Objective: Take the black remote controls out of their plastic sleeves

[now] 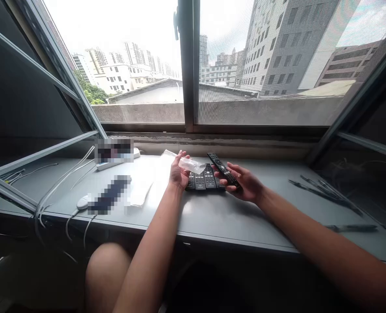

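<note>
My right hand [243, 182] grips a black remote control [221, 168] that points up and away toward the window. My left hand [179, 173] pinches one end of a clear plastic sleeve [193, 164] that hangs over a row of black remotes [203, 179] lying side by side on the grey windowsill desk [212, 213]. Both hands hover just above that row, the left at its left end, the right at its right end.
White plastic bags [140, 191] lie left of the remotes. Further left are a power strip [114, 161], white cables [58, 187] and a small white puck [82, 202]. Dark thin strips [323, 191] lie on the right. My bare knee [106, 269] is below the desk edge.
</note>
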`<state>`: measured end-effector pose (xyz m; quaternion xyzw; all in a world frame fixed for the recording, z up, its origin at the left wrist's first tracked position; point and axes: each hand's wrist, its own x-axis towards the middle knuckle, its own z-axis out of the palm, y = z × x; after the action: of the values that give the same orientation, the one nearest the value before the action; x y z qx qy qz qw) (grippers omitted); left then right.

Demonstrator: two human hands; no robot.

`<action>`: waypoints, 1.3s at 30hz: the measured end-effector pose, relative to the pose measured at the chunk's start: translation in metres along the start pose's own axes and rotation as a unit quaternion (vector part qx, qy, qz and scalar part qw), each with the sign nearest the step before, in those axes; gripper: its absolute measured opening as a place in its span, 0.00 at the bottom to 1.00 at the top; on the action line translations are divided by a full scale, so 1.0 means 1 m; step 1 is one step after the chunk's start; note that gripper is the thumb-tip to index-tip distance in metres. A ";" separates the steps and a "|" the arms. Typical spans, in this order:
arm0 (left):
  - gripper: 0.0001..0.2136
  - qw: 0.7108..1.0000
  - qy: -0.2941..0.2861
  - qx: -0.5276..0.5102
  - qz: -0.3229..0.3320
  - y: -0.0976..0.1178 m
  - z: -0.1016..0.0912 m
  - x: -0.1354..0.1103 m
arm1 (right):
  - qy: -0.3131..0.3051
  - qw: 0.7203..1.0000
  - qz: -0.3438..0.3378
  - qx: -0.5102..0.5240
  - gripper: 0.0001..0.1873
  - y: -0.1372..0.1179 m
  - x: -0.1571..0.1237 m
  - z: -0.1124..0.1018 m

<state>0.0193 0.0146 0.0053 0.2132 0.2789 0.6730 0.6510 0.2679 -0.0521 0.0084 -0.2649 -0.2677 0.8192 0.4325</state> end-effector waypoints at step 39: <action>0.13 1.000 0.006 -0.020 0.006 0.000 -0.003 0.004 | -0.010 0.995 -0.068 -0.073 0.15 0.011 0.006 -0.006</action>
<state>0.0170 0.0186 0.0031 0.1980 0.2682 0.6837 0.6492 0.2631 -0.0512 -0.0041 -0.2692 -0.3487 0.7686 0.4639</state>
